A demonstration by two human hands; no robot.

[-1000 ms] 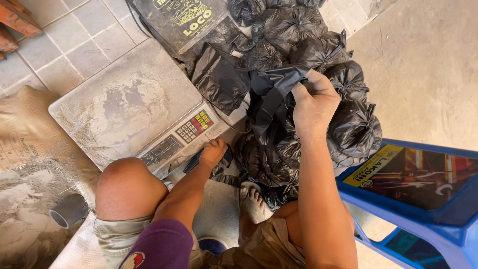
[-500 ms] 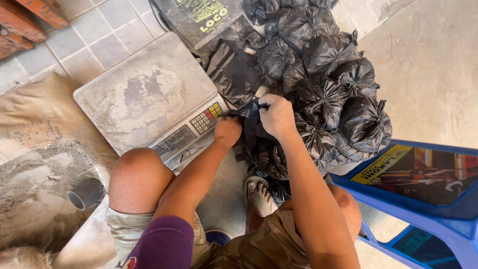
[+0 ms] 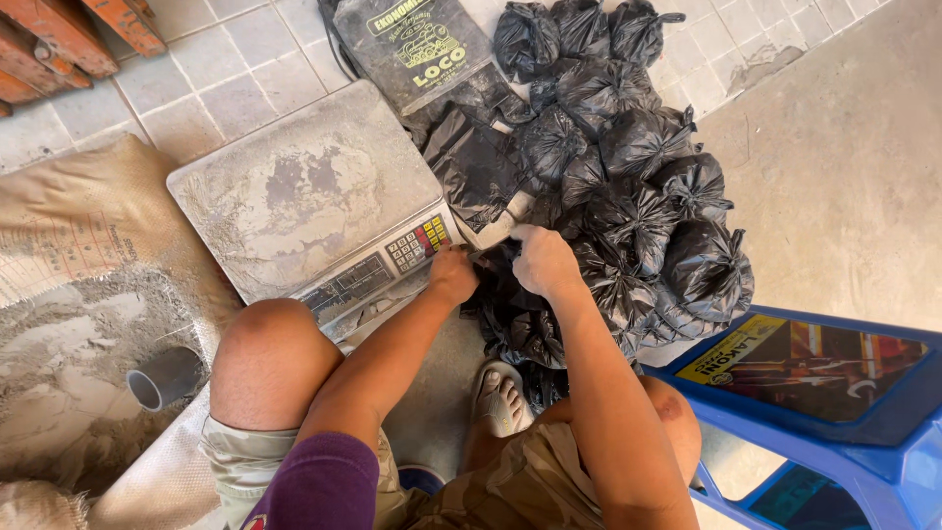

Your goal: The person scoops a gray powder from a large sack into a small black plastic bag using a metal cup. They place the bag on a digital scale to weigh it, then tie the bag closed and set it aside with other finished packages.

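Since the earlier frame both hands have dropped nearer the scale's point(image 3: 304, 196) right edge. Left hand point(image 3: 453, 275) and right hand point(image 3: 543, 260) are each pinched on the neck of a black bag point(image 3: 515, 309), just beside the keypad. Tied bags point(image 3: 638, 206) are piled at right; stool point(image 3: 834, 393) near right.
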